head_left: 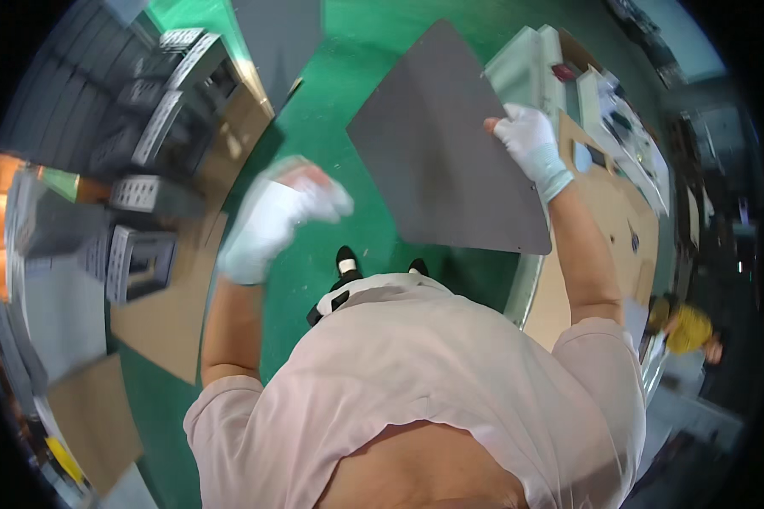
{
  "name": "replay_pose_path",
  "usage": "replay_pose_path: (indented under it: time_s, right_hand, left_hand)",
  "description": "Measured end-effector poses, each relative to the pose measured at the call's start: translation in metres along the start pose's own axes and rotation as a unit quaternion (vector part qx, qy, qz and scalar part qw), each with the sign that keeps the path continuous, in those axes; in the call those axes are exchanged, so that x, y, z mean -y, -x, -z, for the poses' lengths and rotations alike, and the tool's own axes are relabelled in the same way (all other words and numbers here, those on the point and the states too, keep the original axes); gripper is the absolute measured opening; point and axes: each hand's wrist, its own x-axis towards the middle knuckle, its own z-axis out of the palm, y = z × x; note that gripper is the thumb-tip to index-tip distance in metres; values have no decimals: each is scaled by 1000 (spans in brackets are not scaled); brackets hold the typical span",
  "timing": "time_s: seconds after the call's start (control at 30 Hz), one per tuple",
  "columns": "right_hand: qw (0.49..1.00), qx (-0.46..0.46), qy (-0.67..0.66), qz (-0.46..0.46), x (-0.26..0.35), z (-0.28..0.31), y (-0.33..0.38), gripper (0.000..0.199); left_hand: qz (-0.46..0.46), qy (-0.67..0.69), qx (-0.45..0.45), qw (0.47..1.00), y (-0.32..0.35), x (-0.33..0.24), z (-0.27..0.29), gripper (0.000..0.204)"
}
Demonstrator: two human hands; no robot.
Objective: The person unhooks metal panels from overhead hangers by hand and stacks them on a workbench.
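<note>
**Grey sheet held above the green floor**

The gloved left hand (284, 216), blurred, hangs free with nothing in it; its fingers cannot be made out. Farther off, the gloved right hand (530, 144) pinches the edge of the grey sheet (446, 144), beside the desk (607, 212).

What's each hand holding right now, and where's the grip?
Right hand grips the grey flat sheet at its right edge. Left hand is blurred and holds nothing visible.
</note>
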Motion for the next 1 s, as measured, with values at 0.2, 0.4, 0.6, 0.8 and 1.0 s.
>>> replay_pose_path:
  time_s: [0.2,0.4,0.6,0.8,1.0]
  right_hand:
    - [952,-229,-194,-55,-26,112,112,18]
    - [854,-415,-260,-173,-158,103,296,15]
    - [727,-477,-483,-101,-235,137,431,33]
    - [782,-403,-347,-325,-319,98,516,28]
    - [550,-635,-154,-520,-417,-11,532,21]
  left_hand:
    - [375,513,333,697,-70,130,-186,78]
    - [260,514,294,763,-122,125,-348,63]
    - [193,429,352,809,-179,144,-431,54]
    - [47,10,294,955,-181,119,-549,50]
    - [-7,-127,411,903,-168,170,-709,20]
